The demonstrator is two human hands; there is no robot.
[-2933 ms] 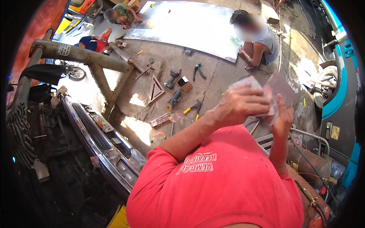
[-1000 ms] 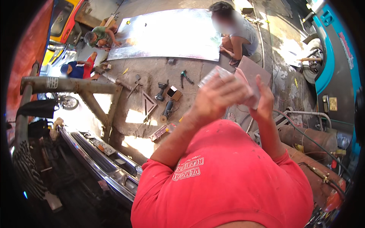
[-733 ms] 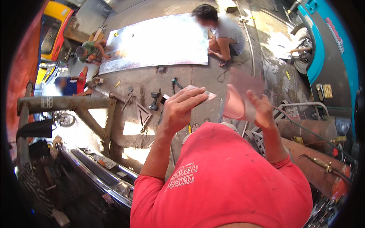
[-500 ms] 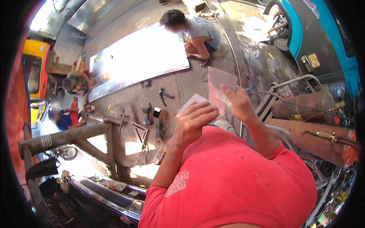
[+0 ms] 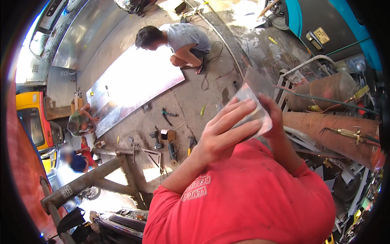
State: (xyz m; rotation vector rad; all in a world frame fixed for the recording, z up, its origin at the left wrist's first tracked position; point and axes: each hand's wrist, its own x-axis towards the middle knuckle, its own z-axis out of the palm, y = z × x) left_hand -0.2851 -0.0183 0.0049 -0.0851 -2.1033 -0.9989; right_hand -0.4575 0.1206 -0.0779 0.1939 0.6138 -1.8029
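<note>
In front of my red shirt, both hands are close together at chest height. My left hand [image 5: 231,126] has its fingers laid over a pale grey flat piece [image 5: 247,95], its thumb hidden underneath. My right hand [image 5: 274,116] grips a thin, stiff pinkish-grey sheet [image 5: 258,83], whose pointed corner sticks up past the fingers. The two pieces meet between my hands; whether they are joined or one folded sheet, I cannot tell.
A large shiny metal sheet [image 5: 134,77] lies on the concrete, a person [image 5: 185,40] crouching beside it and another [image 5: 79,122] at its left end. Power tools [image 5: 172,152] and a triangle square [image 5: 152,157] lie below. Rusty gas cylinders [image 5: 329,132] stand right.
My hands, apart before, have come together, the left one moving right and the right one turning inward round the sheet. My view has shifted, so the surroundings sit differently.
</note>
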